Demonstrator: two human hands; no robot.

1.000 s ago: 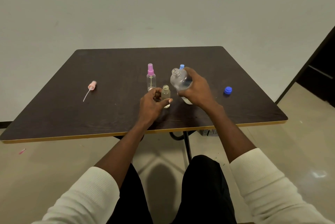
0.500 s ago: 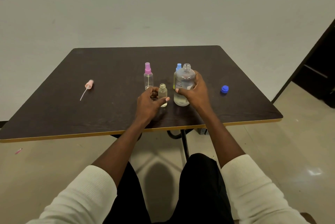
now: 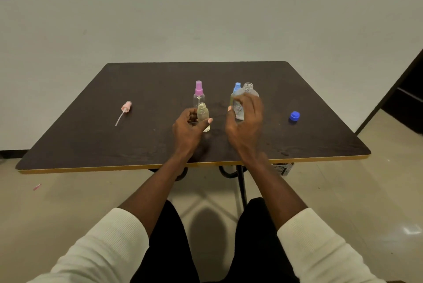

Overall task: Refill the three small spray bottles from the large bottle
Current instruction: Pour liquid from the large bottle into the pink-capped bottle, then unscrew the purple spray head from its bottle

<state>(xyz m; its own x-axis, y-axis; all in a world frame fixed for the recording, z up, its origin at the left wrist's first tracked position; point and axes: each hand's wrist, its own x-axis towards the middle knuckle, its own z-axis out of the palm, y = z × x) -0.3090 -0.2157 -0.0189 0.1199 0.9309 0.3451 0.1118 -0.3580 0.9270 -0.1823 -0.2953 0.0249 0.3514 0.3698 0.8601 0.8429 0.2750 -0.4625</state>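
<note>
My left hand [image 3: 187, 131] is shut on a small uncapped bottle [image 3: 202, 113] that stands on the dark table [image 3: 91, 140]. Just right of it stands the large clear bottle [image 3: 248, 89], upright with no cap on. My right hand [image 3: 246, 127] is blurred, with its fingers loosely spread in front of the large bottle's lower half. A blue-topped spray bottle [image 3: 237, 87] stands close behind the large bottle on its left. Behind the small bottle is a purple-topped spray bottle [image 3: 198, 94].
A pink spray head with its dip tube [image 3: 126, 107] lies on the table's left side. The large bottle's blue cap [image 3: 294, 115] lies on the right side. The table's front edge runs just below my wrists; a dark doorway is at far right.
My right hand brought the large bottle from tilted over the small bottle to upright on the table, then loosened and drew back. My left hand kept hold of the small bottle.
</note>
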